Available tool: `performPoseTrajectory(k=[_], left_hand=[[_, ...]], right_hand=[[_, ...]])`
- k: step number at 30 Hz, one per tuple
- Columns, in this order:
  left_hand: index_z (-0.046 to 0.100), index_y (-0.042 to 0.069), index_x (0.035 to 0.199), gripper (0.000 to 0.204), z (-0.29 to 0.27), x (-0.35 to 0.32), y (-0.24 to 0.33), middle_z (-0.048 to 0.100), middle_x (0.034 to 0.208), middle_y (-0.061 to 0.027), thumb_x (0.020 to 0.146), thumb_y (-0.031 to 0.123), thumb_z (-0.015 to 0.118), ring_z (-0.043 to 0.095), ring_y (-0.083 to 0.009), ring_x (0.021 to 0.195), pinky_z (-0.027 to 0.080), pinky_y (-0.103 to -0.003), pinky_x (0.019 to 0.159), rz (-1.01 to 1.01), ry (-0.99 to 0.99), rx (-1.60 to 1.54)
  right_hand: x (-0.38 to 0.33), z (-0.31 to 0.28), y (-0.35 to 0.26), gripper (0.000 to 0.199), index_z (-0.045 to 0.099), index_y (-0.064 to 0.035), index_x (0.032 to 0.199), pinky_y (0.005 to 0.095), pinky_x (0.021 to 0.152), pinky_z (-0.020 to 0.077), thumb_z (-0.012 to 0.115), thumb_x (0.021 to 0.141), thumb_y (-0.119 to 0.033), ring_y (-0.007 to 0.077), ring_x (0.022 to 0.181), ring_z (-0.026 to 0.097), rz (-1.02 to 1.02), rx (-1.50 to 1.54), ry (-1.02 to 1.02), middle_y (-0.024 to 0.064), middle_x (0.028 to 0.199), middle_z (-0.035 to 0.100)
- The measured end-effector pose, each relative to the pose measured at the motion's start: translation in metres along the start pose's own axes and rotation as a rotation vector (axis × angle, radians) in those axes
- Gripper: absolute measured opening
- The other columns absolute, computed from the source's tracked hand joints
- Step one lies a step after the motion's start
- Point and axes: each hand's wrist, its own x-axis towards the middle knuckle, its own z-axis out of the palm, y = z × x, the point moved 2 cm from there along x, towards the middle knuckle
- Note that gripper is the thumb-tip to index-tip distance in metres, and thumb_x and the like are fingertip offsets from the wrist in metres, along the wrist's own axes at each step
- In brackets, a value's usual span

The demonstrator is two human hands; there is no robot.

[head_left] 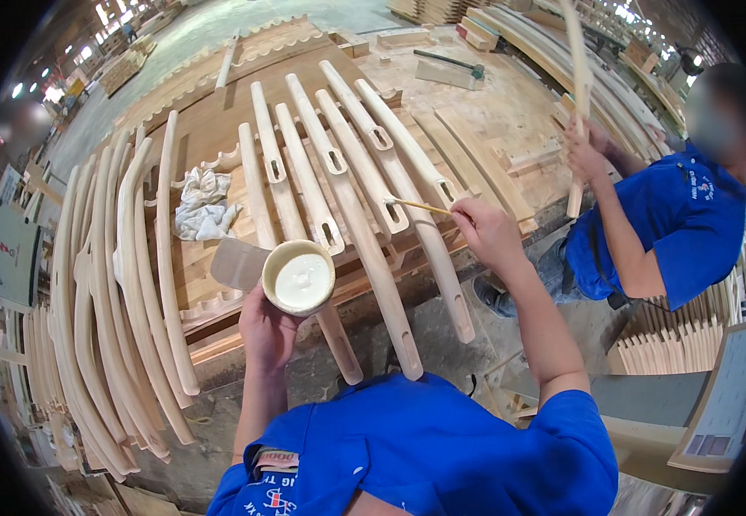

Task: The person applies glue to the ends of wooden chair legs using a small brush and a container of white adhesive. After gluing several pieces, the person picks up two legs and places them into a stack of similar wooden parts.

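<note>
The person's left hand [268,328] grips a cup [267,279] of white liquid. Right of the cup, the right hand [491,236] pinches a thin stick [427,206], its tip at the slot of a wooden piece [359,159] beyond the cup.

My cup [329,288] is hiding part of a slotted wooden rail [289,211] — plus my left hand's [270,334] fingertips. My thin stick's [425,206] far tip is showing too small to make out. Co-worker's [631,219] wooden piece [581,95] is running off — top edge.
</note>
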Motion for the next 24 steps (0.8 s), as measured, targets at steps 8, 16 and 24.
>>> performPoseTrajectory(k=[8, 16, 24], left_hand=[[0.043, -0.004, 0.127, 0.044, -0.003, -0.001, -0.001, 0.054, 0.124, -0.0183, 0.099, 0.028, 0.029, 0.057, -0.028, 0.111, 0.052, -0.043, 0.089, 0.025, -0.003, 0.014], [0.043, -0.003, 0.127, 0.044, -0.012, -0.004, 0.0, 0.055, 0.123, -0.0173, 0.1, 0.028, 0.029, 0.058, -0.0271, 0.109, 0.054, -0.042, 0.087, 0.021, 0.011, 0.006], [0.044, -0.004, 0.126, 0.044, -0.013, -0.006, 0.003, 0.055, 0.122, -0.0173, 0.1, 0.028, 0.03, 0.058, -0.0266, 0.109, 0.053, -0.041, 0.087, 0.014, -0.027, 0.007]], right_hand=[[-0.003, -0.003, 0.004, 0.016, 0.064, -0.0067, 0.092, 0.0366, 0.063, 0.047, 0.058, 0.085, -0.02, 0.0285, 0.073, 0.062, 0.087, 0.083, -0.16, 0.0116, 0.08, 0.064], [-0.014, -0.008, 0.01, 0.016, 0.064, -0.0031, 0.09, 0.0341, 0.061, 0.0457, 0.059, 0.084, -0.018, 0.025, 0.068, 0.061, 0.087, 0.103, -0.155, 0.0125, 0.076, 0.062], [-0.027, -0.009, 0.011, 0.014, 0.064, -0.0013, 0.09, 0.033, 0.062, 0.0458, 0.06, 0.084, -0.014, 0.0244, 0.068, 0.059, -0.009, 0.063, -0.041, 0.0122, 0.078, 0.062]])
